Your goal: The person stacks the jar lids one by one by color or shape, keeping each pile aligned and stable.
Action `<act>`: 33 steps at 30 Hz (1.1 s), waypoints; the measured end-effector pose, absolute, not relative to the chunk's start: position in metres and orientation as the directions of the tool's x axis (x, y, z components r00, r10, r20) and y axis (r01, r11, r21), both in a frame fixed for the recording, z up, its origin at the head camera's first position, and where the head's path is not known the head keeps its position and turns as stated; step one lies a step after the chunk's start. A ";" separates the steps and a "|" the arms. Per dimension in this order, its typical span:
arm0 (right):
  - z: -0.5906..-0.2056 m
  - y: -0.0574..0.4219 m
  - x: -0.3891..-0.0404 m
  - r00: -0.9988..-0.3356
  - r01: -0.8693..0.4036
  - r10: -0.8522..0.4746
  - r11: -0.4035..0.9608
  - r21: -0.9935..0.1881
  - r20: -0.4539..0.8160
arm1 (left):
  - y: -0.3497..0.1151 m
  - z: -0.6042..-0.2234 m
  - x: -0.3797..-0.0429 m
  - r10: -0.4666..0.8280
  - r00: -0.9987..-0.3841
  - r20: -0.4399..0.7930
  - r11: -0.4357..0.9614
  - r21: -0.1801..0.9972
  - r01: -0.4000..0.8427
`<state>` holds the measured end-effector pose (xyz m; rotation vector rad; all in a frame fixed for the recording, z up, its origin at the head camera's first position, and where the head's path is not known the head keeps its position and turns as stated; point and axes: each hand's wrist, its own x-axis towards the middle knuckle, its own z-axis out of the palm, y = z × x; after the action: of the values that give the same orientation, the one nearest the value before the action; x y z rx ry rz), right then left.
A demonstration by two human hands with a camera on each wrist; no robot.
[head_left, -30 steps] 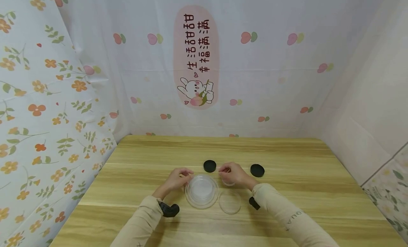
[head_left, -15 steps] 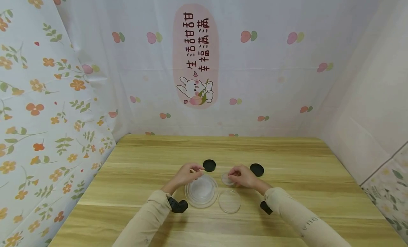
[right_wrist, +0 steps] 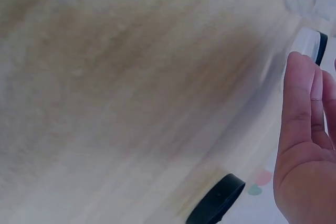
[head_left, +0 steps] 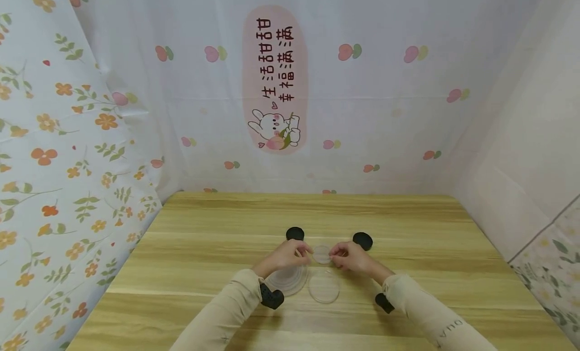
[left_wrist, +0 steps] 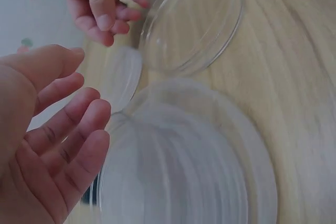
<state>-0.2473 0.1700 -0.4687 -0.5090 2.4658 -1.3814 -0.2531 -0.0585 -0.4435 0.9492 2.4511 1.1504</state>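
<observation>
L hand [head_left: 291, 255] & R hand [head_left: 352, 257] apart, fingers loose, flanking sm. clear disc [head_left: 322, 254], wall txt [head_left: 275, 64] incl. 生活, 幸福

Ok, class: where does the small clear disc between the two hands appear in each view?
Head: small clear disc below centre, between left hand and right hand.
Left wrist: small clear disc left of centre, below the right hand.
Right wrist: small clear disc upper right, partly behind fingertips.
Shared landmark: the right hand.

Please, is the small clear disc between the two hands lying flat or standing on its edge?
Lying flat: in the head view, the small clear disc shows its round face on the wooden table.
</observation>
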 end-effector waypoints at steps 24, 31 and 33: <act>-0.479 0.173 -0.240 -0.869 -0.205 -0.492 0.456 -0.866 -0.052 | -0.063 -0.443 -0.255 0.699 -0.715 -0.017 0.510 0.713 0.481; -0.480 0.174 -0.238 -0.871 -0.197 -0.488 0.456 -0.868 -0.058 | -0.061 -0.441 -0.256 0.684 -0.729 0.002 0.503 0.723 0.474; -0.480 0.174 -0.237 -0.869 -0.198 -0.491 0.453 -0.869 -0.058 | -0.058 -0.439 -0.256 0.677 -0.736 0.004 0.504 0.726 0.468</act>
<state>-0.2371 0.1739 -0.4795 -0.5889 2.4067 -1.3802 -0.2557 -0.0580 -0.4393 0.9658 2.4694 1.0639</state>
